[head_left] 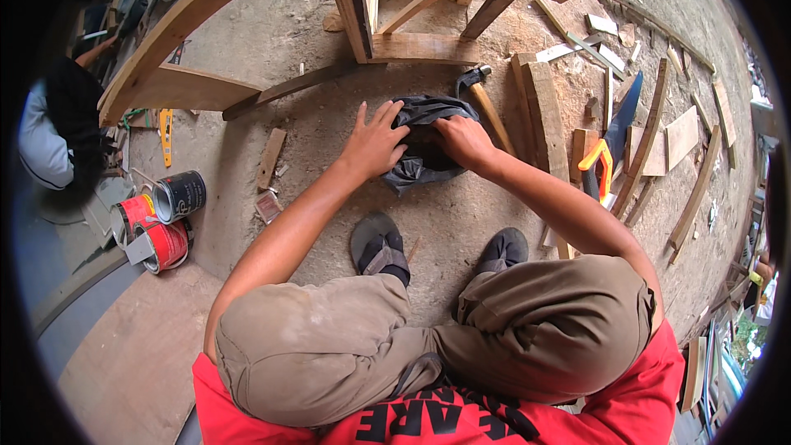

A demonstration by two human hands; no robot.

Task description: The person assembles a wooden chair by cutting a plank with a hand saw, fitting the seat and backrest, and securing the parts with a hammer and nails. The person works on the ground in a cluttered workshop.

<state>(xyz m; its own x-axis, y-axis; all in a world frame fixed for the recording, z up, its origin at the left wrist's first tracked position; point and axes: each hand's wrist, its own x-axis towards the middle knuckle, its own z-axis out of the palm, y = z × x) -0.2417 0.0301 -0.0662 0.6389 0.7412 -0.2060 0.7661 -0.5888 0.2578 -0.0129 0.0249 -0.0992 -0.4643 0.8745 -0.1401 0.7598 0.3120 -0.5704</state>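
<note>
On the ground in front of my feet sits a black plastic bag [405,175] with its mouth gaping upward; its inside is dark and I cannot make out what it holds. My left hand [375,142] rests against the bag's left rim, its fingers spread apart. Over the right side of the mouth, my right hand [468,142] has its fingers curled down into the opening. Their tips are hidden, so what they grip cannot be seen. Just beyond the right hand lies a hammer [493,119] with a wooden handle and dark head.
A wooden frame [424,48] with a curved beam stands ahead. To the right lie a handsaw [606,166] with an orange handle, a thick plank [544,119] and several offcuts. Paint cans [180,196] and a yellow tool [166,136] are left. Another person [51,136] is far left.
</note>
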